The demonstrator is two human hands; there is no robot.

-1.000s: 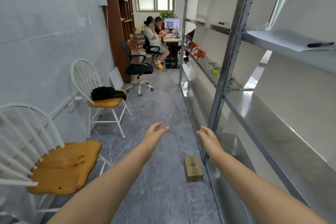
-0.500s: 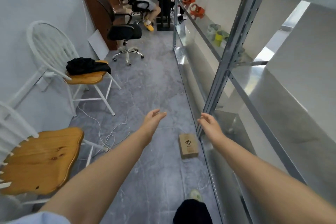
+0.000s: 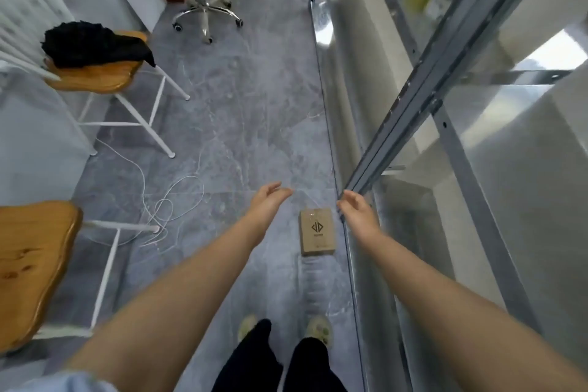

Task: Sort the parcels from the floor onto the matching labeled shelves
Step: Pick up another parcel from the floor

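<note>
Hands over floor parcel, pre-pickup: left hand point(image 3: 266, 207) & right hand point(image 3: 357, 212) both spread, empty.
Parcel point(image 3: 317, 235) lies flat btwn/just below them, untouched; shelf upright point(image 3: 423, 86) beyond right hand. Judged: sorting of this one not begun.

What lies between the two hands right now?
In the head view, the brown parcel lies on the floor between the left hand and right hand, untouched.

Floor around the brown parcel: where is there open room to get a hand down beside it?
Left of the brown parcel the grey floor lies bare as far as the white cable; ahead of it too, toward the office chair base. It is tight on the parcel's right, where the metal shelf frame runs close alongside. Both hands hover open above.
</note>
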